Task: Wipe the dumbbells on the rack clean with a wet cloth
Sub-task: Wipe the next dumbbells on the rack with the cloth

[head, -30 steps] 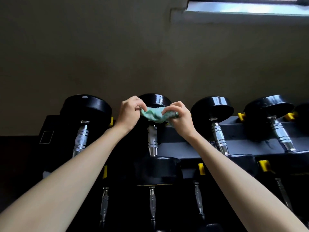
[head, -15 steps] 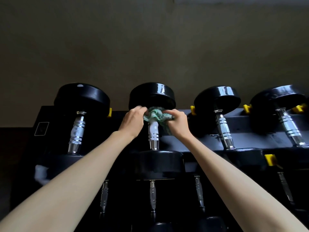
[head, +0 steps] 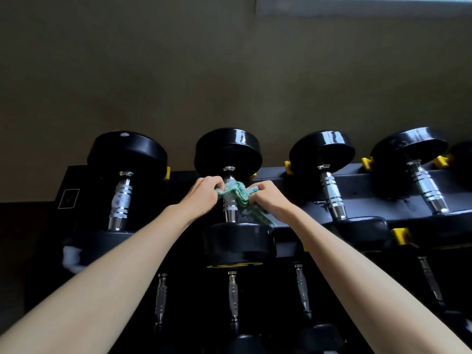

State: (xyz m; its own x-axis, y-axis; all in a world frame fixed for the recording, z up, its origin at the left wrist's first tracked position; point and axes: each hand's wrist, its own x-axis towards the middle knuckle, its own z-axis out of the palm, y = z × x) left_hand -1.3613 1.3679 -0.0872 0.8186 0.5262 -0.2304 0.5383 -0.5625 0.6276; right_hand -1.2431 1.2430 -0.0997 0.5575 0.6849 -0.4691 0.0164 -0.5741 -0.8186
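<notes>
Dark rack (head: 357,185), cloth (head: 233,191) now wrapped lower round dumbbell handle (head: 230,213)

We extend our left forearm (head: 115,274) and right forearm (head: 357,272) forward, converging at the centre. Our left hand (head: 204,196) curls its fingers, pinching one end of the green cloth (head: 236,191); our right hand (head: 270,199) grips the other end.

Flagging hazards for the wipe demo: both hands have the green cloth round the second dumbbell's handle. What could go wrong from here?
1. The left hand and right hand grip the cloth round the handle; a hard tug might roll that dumbbell on the rack.
2. The cloth's loose tail hangs down to the near head and may snag there.
</notes>
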